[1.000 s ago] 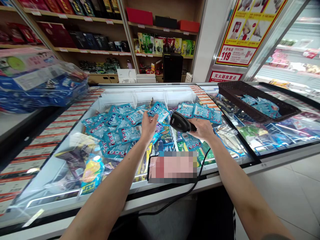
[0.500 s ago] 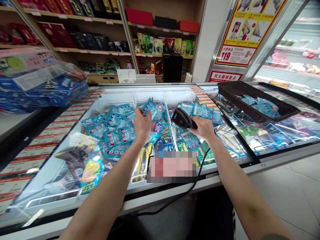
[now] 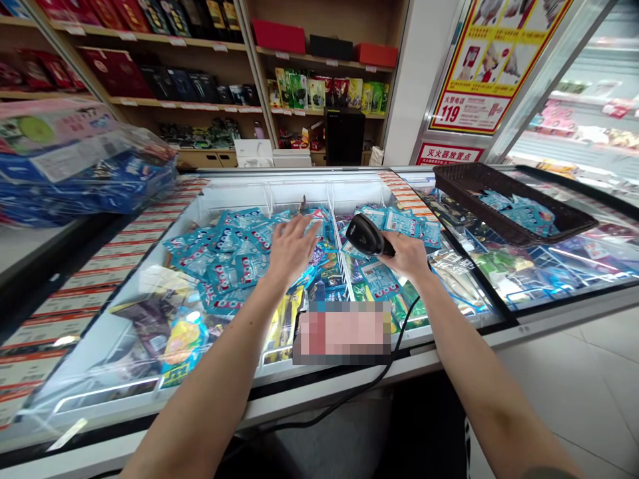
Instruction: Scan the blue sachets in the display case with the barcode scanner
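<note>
My right hand point(image 3: 407, 255) is wrapped round the handle of a black barcode scanner point(image 3: 367, 235), whose head points left over the wire divider point(image 3: 343, 266). My left hand point(image 3: 293, 247) is stretched out, palm down with fingers apart, above blue packets point(image 3: 239, 239) heaped in the freezer. No packet shows in its fingers, though the underside of the hand is hidden. More blue packets point(image 3: 382, 279) lie below the scanner, right of the divider. A black cable point(image 3: 407, 319) runs down from the scanner and across the freezer's front edge.
A blurred-out rectangular device point(image 3: 344, 332) sits at the freezer's front rim. To the right, a dark woven basket point(image 3: 504, 223) holds several blue packets. Bagged blue boxes point(image 3: 80, 159) are stacked at the left, beside a strip of price labels point(image 3: 100, 266). Stocked shelves point(image 3: 200, 106) stand behind.
The blue packet that my left hand held up is no longer in its fingers. That hand has opened and turned palm down, slightly right. My right hand with the scanner has hardly moved.
</note>
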Demonstrator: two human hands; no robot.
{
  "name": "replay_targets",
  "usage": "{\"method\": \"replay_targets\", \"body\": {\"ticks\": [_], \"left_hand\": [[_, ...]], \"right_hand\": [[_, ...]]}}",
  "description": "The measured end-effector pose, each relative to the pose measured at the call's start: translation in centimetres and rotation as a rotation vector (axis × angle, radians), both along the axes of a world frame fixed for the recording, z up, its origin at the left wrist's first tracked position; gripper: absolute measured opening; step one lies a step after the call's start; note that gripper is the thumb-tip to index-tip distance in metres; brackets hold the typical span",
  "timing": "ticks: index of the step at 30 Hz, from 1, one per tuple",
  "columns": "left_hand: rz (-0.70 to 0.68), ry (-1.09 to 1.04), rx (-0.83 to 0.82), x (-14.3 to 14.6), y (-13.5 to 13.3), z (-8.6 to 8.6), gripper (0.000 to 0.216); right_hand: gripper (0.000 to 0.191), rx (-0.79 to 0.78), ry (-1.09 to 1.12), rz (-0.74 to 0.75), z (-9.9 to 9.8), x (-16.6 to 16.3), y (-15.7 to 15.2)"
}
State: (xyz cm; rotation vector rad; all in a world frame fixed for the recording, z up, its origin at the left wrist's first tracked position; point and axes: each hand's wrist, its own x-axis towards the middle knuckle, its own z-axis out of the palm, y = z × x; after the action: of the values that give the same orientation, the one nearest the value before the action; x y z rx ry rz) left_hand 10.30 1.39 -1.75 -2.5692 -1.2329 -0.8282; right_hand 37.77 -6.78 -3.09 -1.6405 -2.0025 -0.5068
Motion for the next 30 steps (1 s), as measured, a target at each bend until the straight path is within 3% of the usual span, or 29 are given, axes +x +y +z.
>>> {"method": "replay_targets", "body": {"ticks": [4, 10, 15, 18, 22, 27, 30], "left_hand": [[-0.095, 0.138, -0.042, 0.6, 0.2, -1.3, 0.038], [0.005, 0.046, -0.027, 0.0, 1.2, -2.3, 0.041], [0.125, 0.066, 0.048, -0.5, 1.4, -2.4, 0.043], [0.120, 0.066, 0.070, -0.4, 1.3, -2.0, 0.042], [-0.081, 0.049, -0.033, 0.7, 0.5, -1.2, 0.037], [-0.574, 0.068, -0.187, 3.0, -1.5, -0.5, 0.035], [-0.689, 0.106, -0.226, 3.9, -2.8, -0.3, 0.036]], "right_hand": [[0.039, -0.007, 0.001, 0.000, 0.0, 0.0, 0.0], [0.039, -0.010, -0.001, -0.020, 0.0, 0.1, 0.0], [0.038, 0.014, 0.019, -0.057, 0.0, 0.2, 0.1], [0.038, 0.031, 0.030, -0.079, 0.0, 0.3, 0.2], [0.040, 0.050, 0.037, -0.120, -0.1, 0.4, 0.2], [0.040, 0.054, 0.052, -0.118, 0.1, 0.5, 0.2], [0.039, 0.047, 0.063, -0.119, 0.1, 0.4, 0.2]]}}
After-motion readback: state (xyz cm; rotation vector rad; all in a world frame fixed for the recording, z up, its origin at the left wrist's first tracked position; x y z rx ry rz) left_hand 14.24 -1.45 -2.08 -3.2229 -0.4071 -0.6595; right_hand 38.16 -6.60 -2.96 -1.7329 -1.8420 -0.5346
